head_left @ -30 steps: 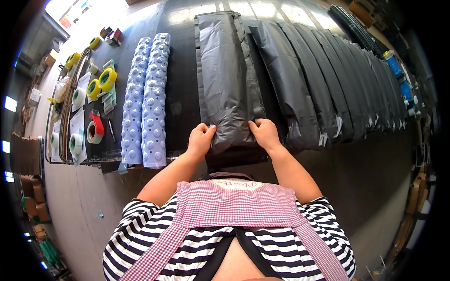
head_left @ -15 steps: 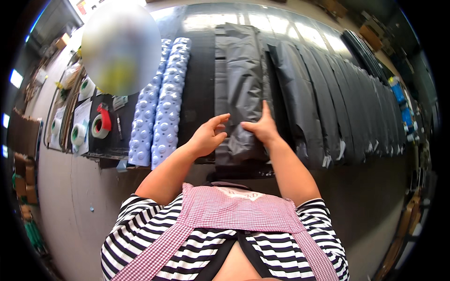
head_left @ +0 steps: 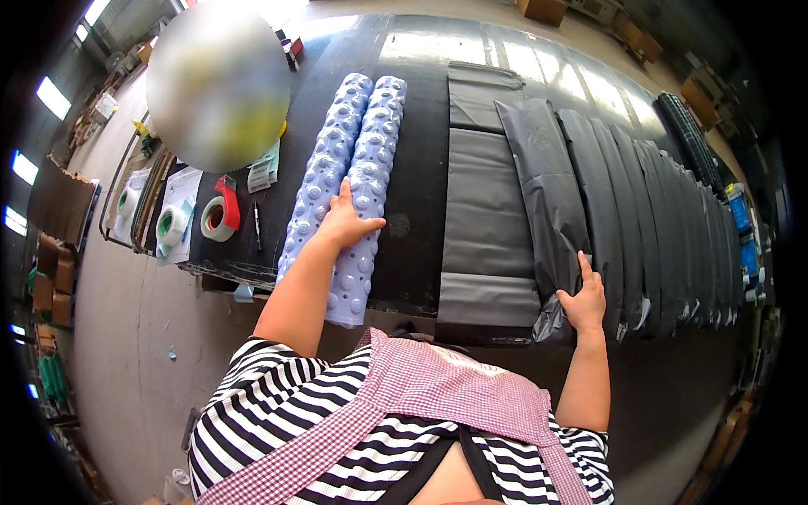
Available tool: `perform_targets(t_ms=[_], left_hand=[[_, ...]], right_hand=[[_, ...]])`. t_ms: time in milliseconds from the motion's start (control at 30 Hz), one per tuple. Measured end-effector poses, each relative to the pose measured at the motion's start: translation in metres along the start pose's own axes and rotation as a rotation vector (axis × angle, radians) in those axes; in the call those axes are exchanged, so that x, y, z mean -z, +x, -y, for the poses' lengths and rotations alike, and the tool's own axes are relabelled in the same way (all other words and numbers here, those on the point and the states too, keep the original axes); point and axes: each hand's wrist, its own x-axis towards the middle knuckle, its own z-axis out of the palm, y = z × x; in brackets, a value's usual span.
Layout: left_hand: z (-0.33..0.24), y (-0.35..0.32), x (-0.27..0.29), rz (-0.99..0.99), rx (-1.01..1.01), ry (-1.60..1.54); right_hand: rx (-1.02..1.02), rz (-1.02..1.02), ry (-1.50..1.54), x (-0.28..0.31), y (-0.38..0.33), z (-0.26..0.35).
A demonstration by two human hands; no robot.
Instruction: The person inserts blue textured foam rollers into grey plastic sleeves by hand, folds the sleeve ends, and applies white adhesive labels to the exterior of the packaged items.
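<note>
Two long blue bubble-wrap rolls lie side by side, running from the upper middle of the frame down toward its centre, on a dark worktable. At the middle left, the left hand rests flat across them, fingers spread and thumb out to the right, gripping nothing. At the lower right of centre, the right hand lies open on the near end of a grey plastic bag, fingers pointing up the frame, palm pressed against the film. Just left of that bag a flatter grey bag lies stretched out, and a row of overlapping grey bags fans away to the right. At the left edge sit a red tape dispenser and a green-cored tape roll.
</note>
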Motion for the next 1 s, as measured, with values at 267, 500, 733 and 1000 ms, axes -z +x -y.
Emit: perform_targets(t_ms=[267,500,733,1000], left_hand=[[-0.005,0.014,-0.007,-0.001,-0.179,-0.459],[-0.123,-0.060,-0.078,-0.100,-0.737,-0.595],[-0.106,-0.080,-0.113,0.347,-0.999,-0.184],[-0.094,-0.123,-0.142,0.208,-1.351,0.332]], right_hand=[[0.365,-0.380,0.045,0.000,-0.012,0.079],[0.216,0.538,1.279,-0.010,0.054,0.170],[0.016,0.526,1.479,0.044,-0.009,0.044],[-0.150,0.498,1.473,0.006,-0.193,-0.037]])
